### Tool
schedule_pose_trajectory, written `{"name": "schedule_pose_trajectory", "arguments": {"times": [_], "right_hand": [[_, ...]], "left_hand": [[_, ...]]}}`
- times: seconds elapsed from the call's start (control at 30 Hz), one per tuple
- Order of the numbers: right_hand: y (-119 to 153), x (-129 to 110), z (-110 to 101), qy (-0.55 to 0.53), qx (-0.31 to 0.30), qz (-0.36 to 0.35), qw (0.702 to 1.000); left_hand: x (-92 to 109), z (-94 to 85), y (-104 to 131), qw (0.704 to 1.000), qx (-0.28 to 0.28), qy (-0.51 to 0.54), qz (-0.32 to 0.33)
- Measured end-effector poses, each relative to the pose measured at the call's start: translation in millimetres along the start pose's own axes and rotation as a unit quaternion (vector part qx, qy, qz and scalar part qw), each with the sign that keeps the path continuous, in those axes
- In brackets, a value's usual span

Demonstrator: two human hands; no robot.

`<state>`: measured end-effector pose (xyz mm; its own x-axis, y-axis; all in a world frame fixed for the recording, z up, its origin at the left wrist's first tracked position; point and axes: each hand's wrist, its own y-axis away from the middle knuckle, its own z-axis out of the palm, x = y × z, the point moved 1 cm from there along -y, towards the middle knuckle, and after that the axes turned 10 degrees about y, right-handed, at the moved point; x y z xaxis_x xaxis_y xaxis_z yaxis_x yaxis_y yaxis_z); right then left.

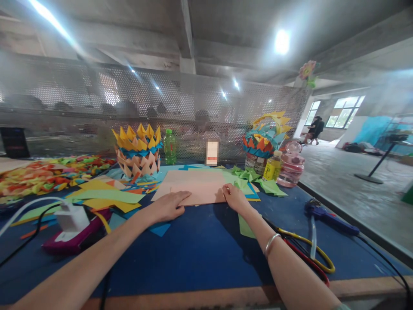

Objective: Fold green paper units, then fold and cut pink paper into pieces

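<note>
A pale pink sheet of paper [193, 183] lies in front of me, its near edge facing me. My left hand [171, 206] rests flat at its near left edge, fingers stretched out across it. At the right end of the same edge, my right hand [234, 196] has its fingers curled and closed on the paper. Its fingertips are partly hidden. Light green folded paper pieces [247, 174] lie just beyond my right hand. Sheets of yellow paper [108, 194] and other colours are spread to the left of my left hand.
Folded-paper baskets [138, 150] stand at the back, with a green bottle [170, 147] and a pink bottle [290, 168]. Scissors [306, 247] and a glue gun [335, 219] lie at right. A purple power strip [64, 241] with cables sits at left, near heaped paper pieces [48, 174].
</note>
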<state>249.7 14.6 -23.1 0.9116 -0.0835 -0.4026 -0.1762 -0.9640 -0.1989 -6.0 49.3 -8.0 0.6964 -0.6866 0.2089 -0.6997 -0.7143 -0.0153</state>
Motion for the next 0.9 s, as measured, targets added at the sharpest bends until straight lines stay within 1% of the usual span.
{"name": "schedule_pose_trajectory", "arguments": {"times": [0.1,0.2,0.23,0.3,0.4,0.53,0.67,0.7,0.73,0.8,0.87,0.9], "right_hand": [[-0.2,0.9,-0.9,-0.013,0.002,0.011,1.0],[-1.6,2.4,0.7,-0.025,0.001,0.016,1.0],[-2.0,2.8,1.4,-0.028,0.0,0.016,0.999],[-2.3,3.0,2.7,-0.034,-0.002,0.015,0.999],[-1.5,1.9,3.6,-0.043,-0.007,0.012,0.999],[0.0,0.7,4.9,-0.056,-0.017,0.003,0.998],[-0.4,1.8,6.4,-0.065,-0.025,-0.006,0.998],[-0.6,2.1,6.7,-0.067,-0.027,-0.007,0.997],[-0.9,2.3,6.9,-0.069,-0.028,-0.007,0.997],[-1.4,2.6,7.2,-0.075,-0.029,-0.006,0.997],[-1.9,2.8,7.7,-0.082,-0.03,-0.006,0.996],[-2.1,3.0,8.0,-0.086,-0.03,-0.007,0.996]], "left_hand": [[-3.7,2.1,-0.5,0.999,0.018,0.032,-0.005],[-6.9,0.1,-3.0,0.994,0.039,0.1,0.007],[-8.4,-1.2,-4.1,0.991,0.054,0.122,0.001],[-12.5,-3.1,-6.3,0.983,0.1,0.151,-0.036],[-20.9,-2.4,-8.7,0.968,0.163,0.158,-0.105],[-30.7,2.3,-10.7,0.955,0.197,0.168,-0.145],[-35.3,2.0,-11.5,0.935,0.216,0.222,-0.171],[-36.1,1.1,-11.3,0.923,0.225,0.257,-0.18],[-37.0,0.2,-10.9,0.901,0.236,0.309,-0.194],[-38.9,-1.3,-9.6,0.837,0.258,0.429,-0.223],[-40.2,-2.6,-7.9,0.77,0.264,0.529,-0.24],[-40.3,-3.5,-7.0,0.751,0.26,0.558,-0.241]]}}
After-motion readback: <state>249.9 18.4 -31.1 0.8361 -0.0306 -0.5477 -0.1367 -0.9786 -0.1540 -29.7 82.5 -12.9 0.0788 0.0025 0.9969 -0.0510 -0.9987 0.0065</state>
